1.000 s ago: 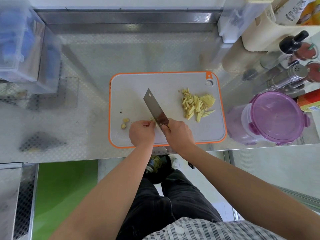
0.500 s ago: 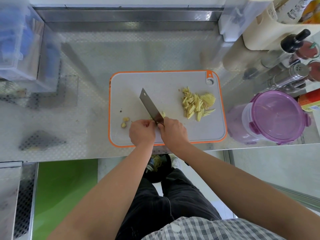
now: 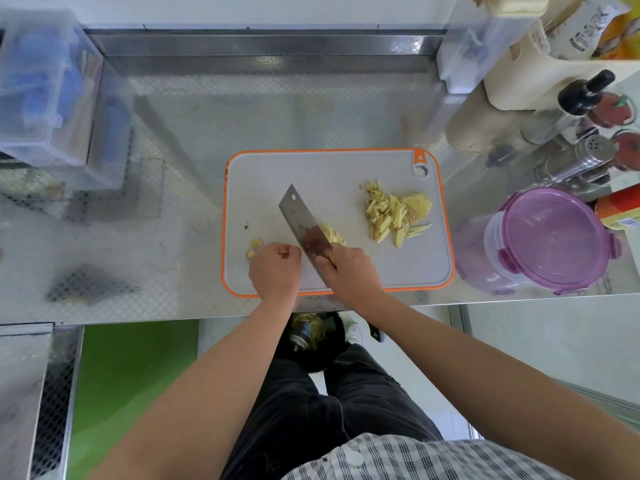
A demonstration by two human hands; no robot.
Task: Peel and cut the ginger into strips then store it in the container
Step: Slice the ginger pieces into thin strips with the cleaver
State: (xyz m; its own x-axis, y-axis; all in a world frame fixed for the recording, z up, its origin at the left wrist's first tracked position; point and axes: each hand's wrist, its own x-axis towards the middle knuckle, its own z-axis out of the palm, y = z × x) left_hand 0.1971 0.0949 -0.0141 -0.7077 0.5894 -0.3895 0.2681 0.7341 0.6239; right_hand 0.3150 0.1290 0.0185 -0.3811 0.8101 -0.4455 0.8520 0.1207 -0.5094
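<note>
On the grey, orange-rimmed cutting board [image 3: 263, 174], my right hand [image 3: 351, 271] grips the handle of a cleaver [image 3: 299, 221], whose blade slants up and to the left. A small heap of fresh ginger strips [image 3: 333, 235] lies against the blade's right side. A bigger pile of ginger strips and slices [image 3: 394, 216] sits further right. My left hand [image 3: 275, 268] rests on the board just left of the blade, fingers curled, with no ginger visible in it. Two small ginger bits [image 3: 254, 247] lie beside it. The purple-lidded container [image 3: 550, 237] stands closed to the right of the board.
Bottles, a metal shaker [image 3: 575, 161] and jars crowd the back right corner. A clear plastic box [image 3: 45, 95] stands at the far left. The steel counter edge [image 3: 485, 299] runs just below the board. A dark bin with peelings [image 3: 311, 332] sits on the floor.
The cleaver has shifted right and tilted, carrying freshly cut strips to its right side. My left hand has stayed put and is now apart from the blade.
</note>
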